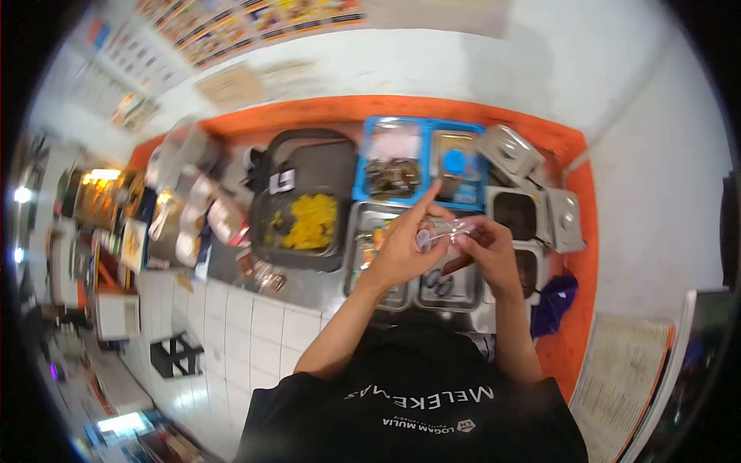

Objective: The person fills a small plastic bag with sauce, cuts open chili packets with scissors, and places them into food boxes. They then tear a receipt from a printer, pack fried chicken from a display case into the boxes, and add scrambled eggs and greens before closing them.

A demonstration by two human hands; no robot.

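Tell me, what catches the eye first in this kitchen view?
The bright yellow food in the dark tray at centre left stands out, with the blue tray of containers behind it on the orange counter. In front, the left hand and right hand pinch a small clear plastic piece between them over metal trays.

Black T-shirt [417, 363], plain dark fabric, short sleeves [270, 417] ending at the upper arms. White block lettering [421, 394] across the chest, upside down in the head view: "MELEKE" in bold, "MAS" in thinner outline type. Smaller white line under it, "LOGAM MULIA", with finer print too small to read. Small white logo [465, 424] next to that line. Forearms [340, 332] bare. Left hand [401, 247] and right hand [490, 251] bare.
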